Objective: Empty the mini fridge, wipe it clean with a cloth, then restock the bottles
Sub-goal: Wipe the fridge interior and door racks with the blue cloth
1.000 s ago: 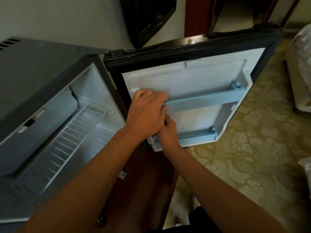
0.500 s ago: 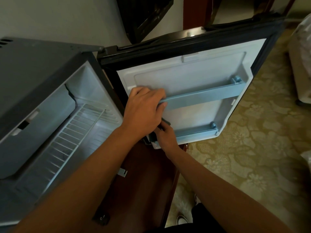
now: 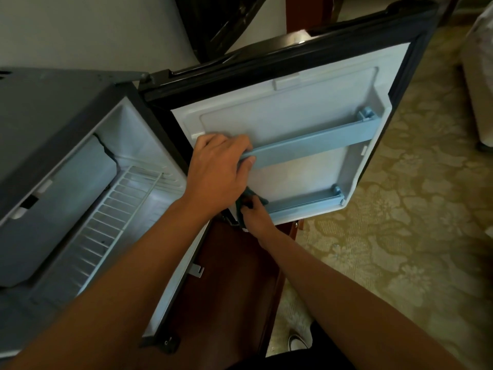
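The left hand [image 3: 216, 172] curls its fingers over the left end of the upper door rail [image 3: 309, 146], thumb pressed on the rail's front, gripping it. Below it, the right hand [image 3: 256, 213] pinches a dark green cloth [image 3: 246, 200] against the inner door panel [image 3: 293, 113], at the left end of the lower door rail [image 3: 304, 202]. The mini fridge [image 3: 53, 108] stands to the left with its door swung wide open; a white wire shelf [image 3: 106, 222] shows inside. Patterned carpet [image 3: 400, 236] spreads on the right, and a shoe [image 3: 296, 341] shows near the bottom edge.
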`<move>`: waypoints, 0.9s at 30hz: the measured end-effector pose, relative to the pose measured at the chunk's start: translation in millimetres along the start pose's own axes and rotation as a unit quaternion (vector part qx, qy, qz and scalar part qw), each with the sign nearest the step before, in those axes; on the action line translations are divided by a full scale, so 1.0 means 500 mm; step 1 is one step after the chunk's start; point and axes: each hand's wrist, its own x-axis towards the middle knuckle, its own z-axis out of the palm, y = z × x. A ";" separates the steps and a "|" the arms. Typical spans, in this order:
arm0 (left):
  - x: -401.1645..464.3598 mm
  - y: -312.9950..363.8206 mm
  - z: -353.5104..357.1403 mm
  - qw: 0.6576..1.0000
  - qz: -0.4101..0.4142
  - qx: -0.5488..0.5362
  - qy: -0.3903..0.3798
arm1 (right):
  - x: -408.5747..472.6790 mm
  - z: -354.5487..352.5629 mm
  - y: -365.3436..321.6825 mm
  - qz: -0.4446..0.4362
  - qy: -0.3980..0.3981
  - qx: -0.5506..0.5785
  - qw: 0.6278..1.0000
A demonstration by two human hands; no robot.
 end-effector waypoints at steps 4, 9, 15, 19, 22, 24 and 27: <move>0.000 0.002 -0.002 1.000 -0.003 0.002 -0.012 | -0.012 0.002 0.001 -0.013 0.040 0.025 0.999; 0.000 0.001 -0.001 1.000 -0.008 0.009 -0.020 | -0.029 -0.003 -0.034 -0.068 0.059 0.090 0.992; 0.001 0.006 -0.006 1.000 -0.014 0.008 -0.026 | -0.040 0.008 -0.086 -0.099 0.103 0.144 0.979; 0.000 0.009 -0.011 1.000 -0.015 0.005 -0.024 | -0.041 0.027 -0.097 -0.089 0.133 0.166 0.973; -0.003 0.006 -0.014 1.000 -0.010 -0.004 -0.026 | -0.042 0.028 -0.095 -0.082 0.150 0.157 0.973; -0.003 0.005 -0.016 0.999 -0.010 -0.012 -0.031 | -0.036 0.024 -0.090 -0.071 0.162 0.169 0.970; -0.001 0.005 -0.016 0.999 -0.013 -0.024 -0.035 | -0.024 0.024 -0.084 -0.061 0.176 0.171 0.968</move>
